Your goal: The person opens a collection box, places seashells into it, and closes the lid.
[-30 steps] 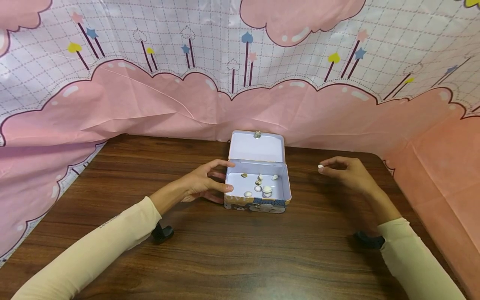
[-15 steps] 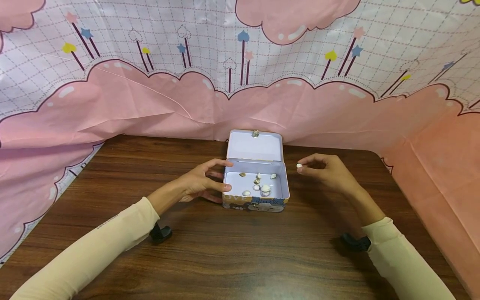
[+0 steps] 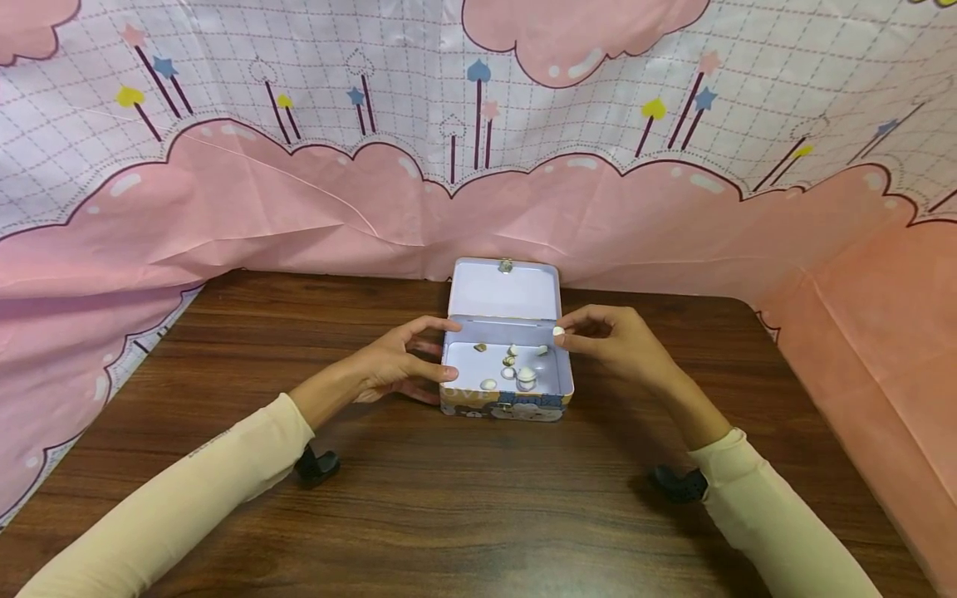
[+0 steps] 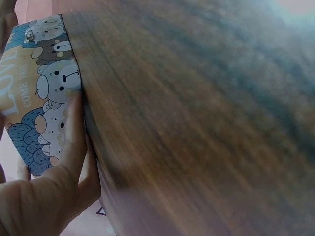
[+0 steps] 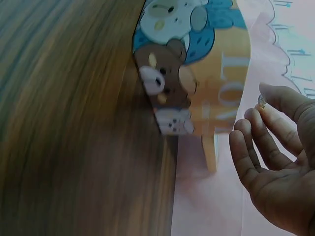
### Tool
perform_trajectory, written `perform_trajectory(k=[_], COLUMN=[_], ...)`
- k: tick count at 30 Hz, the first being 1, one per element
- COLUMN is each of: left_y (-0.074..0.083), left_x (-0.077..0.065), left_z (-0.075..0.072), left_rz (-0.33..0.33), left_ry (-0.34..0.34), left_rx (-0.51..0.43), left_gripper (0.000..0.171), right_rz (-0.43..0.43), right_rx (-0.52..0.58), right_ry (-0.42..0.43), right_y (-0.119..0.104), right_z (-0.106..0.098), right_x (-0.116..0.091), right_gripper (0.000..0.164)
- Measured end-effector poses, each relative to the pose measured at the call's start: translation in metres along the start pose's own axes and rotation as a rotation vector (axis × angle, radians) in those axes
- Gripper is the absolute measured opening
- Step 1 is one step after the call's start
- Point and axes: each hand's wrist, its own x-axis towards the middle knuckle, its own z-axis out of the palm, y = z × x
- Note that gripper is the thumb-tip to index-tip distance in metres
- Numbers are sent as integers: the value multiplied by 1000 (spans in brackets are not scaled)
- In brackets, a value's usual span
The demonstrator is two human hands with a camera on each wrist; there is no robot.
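Observation:
A small tin box (image 3: 504, 405) with printed bears stands with its hinged lid (image 3: 504, 287) raised. Several small seashells (image 3: 527, 375) lie scattered on its pale floor. At the box's left end, my left hand (image 3: 392, 359) grips it, thumb and index fingertip over the rim, other fingers lower along the outside. In the left wrist view, fingers (image 4: 74, 132) lie against the printed side. My right hand (image 3: 616, 340) pinches a small white seashell (image 3: 558, 330) between thumb and index finger, over the box's right rim. The right wrist view shows that shell (image 5: 261, 102) at the fingertips.
Dark wood-grain table (image 3: 478, 515) lies under the box and both arms. Behind it hangs a pink and white patterned cloth (image 3: 299, 208), close behind the raised lid. The cloth continues along the right side (image 3: 867, 332).
My right hand has moved left with the pinched seashell, from the table's right side to the box's right rim. The left hand stays on the box. The head view has shifted slightly.

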Motion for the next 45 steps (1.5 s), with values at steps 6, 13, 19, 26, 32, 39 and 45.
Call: perform_trajectory(k=[6,13,19,26,32,39,45], left_y=[0,-1,0,0,0,-1,-3], left_x=[0,2,1,1,1,1,2], left_z=[0,0,0,0,0,-2,-2], left_rz=[-6,-2,-10,-16,-16,-9,5], left_ry=[-2,-3,1,2,-1,-14,-30], left_rx=[-3,-8,-7,-15,-22,-10,14], left_gripper=[82,82,83,83,83,83,82], right_rz=[-15,-21,-27,-25,-48,-38,-25], right_rx=[10,57,66,33,-32,-38,-44], right_ry=[6,-29,-56,-76,-88,-85,-58], right_y=[-12,-19,-23,-29,-31,-32,-30], right_z=[11,25,38,52,59,59,52], right_x=[4,11,16,21,26,25,22], right_gripper=[24,22,21,20,21,31,28])
